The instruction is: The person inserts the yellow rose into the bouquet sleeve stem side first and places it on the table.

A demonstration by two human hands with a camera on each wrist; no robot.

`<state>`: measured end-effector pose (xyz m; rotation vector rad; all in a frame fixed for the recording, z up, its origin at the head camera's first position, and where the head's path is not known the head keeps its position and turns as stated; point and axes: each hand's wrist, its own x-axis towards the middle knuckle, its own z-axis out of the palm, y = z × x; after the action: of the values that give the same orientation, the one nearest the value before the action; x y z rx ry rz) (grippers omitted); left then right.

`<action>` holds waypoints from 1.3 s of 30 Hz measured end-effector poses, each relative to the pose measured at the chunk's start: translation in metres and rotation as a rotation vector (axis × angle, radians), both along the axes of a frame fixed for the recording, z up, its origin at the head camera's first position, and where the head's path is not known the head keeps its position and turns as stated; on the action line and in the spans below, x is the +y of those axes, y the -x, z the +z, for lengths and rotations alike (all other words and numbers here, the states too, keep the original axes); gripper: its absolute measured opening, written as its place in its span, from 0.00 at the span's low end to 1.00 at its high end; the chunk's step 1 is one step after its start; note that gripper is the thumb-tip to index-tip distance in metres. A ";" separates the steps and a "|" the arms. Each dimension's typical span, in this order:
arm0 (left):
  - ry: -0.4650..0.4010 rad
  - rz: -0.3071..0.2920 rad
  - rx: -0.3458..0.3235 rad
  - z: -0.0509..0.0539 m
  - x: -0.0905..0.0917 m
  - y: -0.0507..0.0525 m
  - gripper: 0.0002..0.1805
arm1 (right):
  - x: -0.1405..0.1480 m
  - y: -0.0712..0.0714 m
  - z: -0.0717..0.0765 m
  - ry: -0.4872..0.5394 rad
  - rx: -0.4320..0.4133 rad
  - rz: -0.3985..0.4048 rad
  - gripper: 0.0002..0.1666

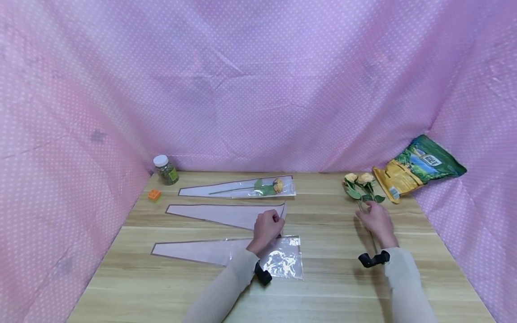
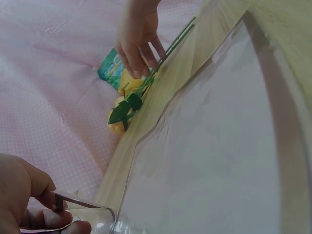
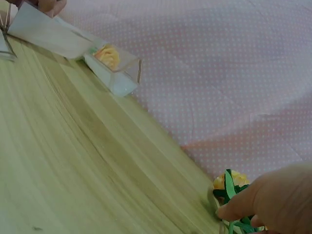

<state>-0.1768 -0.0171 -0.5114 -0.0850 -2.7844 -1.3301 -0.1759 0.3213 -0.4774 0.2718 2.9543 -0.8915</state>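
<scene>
My left hand (image 1: 267,227) pinches the wide right end of the middle flower sleeve (image 1: 226,214), a pale tapered wrap with a dark border, and that end is lifted. In the left wrist view its thumb and fingers (image 2: 43,217) grip the edge. My right hand (image 1: 377,223) is at the stems of two yellow artificial roses (image 1: 358,179) on the right of the table. In the left wrist view the right fingers (image 2: 131,61) hang loosely spread over the stems (image 2: 170,48). In the right wrist view the roses are partly hidden by the hand.
The back sleeve (image 1: 194,191) holds a yellow rose (image 1: 278,185). The front sleeve (image 1: 181,250) lies flat, partly under my left forearm. A white-capped jar (image 1: 166,170) and an orange block (image 1: 154,194) are at left. A green and yellow bag (image 1: 420,166) leans at back right against pink cloth.
</scene>
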 end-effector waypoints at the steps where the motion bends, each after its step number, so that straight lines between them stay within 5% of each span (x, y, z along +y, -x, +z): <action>1: 0.000 -0.001 0.003 0.000 0.000 0.000 0.09 | 0.002 0.001 0.000 -0.005 -0.024 0.001 0.39; 5: 0.000 -0.006 0.012 0.001 0.000 0.001 0.10 | 0.007 0.003 -0.001 -0.020 -0.077 0.019 0.41; 28: -0.025 -0.013 -0.015 0.001 -0.001 -0.001 0.10 | 0.016 0.023 -0.002 -0.094 -0.082 0.109 0.25; 39: -0.019 -0.013 0.000 0.001 -0.001 -0.001 0.10 | 0.016 0.023 -0.002 0.017 -0.104 0.074 0.24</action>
<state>-0.1758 -0.0178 -0.5100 -0.1022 -2.7756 -1.3588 -0.1991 0.3376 -0.4798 0.2003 2.8400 -0.8661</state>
